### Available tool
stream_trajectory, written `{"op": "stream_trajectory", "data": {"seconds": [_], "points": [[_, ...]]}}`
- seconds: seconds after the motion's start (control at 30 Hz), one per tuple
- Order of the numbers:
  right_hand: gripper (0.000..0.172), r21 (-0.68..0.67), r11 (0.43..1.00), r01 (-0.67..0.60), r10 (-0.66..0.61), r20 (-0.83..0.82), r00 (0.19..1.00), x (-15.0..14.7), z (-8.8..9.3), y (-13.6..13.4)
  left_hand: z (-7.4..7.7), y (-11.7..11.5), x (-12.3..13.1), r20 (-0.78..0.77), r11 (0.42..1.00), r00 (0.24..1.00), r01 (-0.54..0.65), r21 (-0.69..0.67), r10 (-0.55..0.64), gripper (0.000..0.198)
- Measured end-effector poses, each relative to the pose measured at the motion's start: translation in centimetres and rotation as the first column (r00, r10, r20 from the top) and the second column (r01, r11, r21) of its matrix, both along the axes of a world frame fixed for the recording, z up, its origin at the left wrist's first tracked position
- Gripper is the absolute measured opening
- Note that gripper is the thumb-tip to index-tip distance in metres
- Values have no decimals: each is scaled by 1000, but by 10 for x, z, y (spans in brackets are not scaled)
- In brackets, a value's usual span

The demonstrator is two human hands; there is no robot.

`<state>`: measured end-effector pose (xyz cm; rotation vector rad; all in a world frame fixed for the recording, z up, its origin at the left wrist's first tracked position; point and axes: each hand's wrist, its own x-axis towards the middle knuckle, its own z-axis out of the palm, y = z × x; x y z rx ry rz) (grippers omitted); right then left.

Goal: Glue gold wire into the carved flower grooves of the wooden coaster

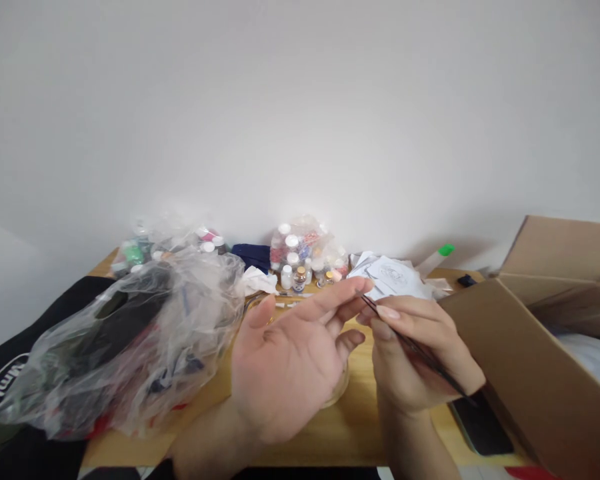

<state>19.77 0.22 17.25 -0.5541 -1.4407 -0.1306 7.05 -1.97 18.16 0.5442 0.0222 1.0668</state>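
My left hand [293,360] is palm up over the wooden table [350,433], its fingers stretched to the right and apart. My right hand [420,347] pinches dark, thin tweezers [420,353] between thumb and fingers. The tweezers' tips are close to the fingertips of my left hand; anything tiny between them is too small to make out. Beneath my left hand a round, pale object [339,388] shows only in part.
A clear plastic bag [180,333] lies at the left. Small bottles [299,279], white tissue [260,281] and printed papers [393,275] stand or lie near the wall. An open cardboard box [535,373] and a dark phone [483,427] are at the right.
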Motion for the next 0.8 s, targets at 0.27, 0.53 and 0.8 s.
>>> {"op": "stream_trajectory", "data": {"seconds": [0.27,0.53,0.8], "points": [[23,12,999,34,-34,0,999,-1,-1,0,1,-1,-1,-10,1000,1000,18,-12,-18,66],[22,43,995,85,-84,-32,996,-2,-2,3,1,0,-2,-33,999,999,21,-25,-22,66],[27,-16,1000,0,0,15,1000,2,-1,1,3,-1,-1,-25,1000,1000,7,-21,-7,68]]}}
